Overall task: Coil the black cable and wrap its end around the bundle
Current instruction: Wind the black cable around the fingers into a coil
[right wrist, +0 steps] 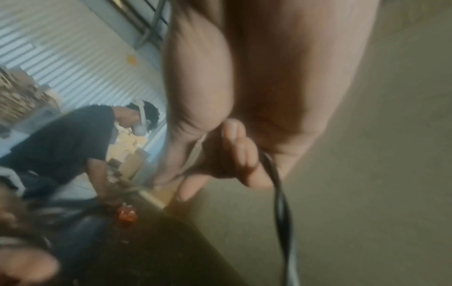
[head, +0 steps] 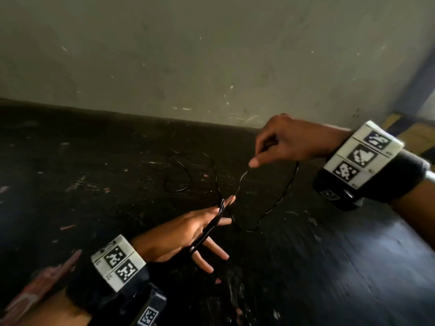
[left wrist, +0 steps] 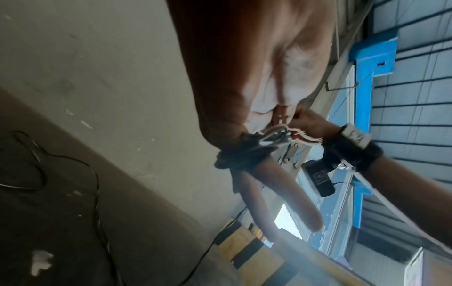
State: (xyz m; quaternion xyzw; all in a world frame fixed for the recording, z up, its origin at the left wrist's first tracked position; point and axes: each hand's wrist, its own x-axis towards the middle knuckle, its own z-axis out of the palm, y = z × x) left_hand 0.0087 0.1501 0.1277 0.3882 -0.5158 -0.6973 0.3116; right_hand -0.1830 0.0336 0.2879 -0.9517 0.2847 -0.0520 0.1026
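Black cable loops between raised right hand and lower left hand.

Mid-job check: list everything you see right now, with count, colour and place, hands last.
black cable: one, black, loops stretched between both hands, loose tail lying on the table beyond the left hand
table: one, dark, scuffed, under both hands
wall: one, grey-green, behind the table
red object: one, red, blurred, at the table's near left edge
second person: one, dark top, in the background of the right wrist view
left hand: pinches the gathered loops
right hand: grips the far end of the loop
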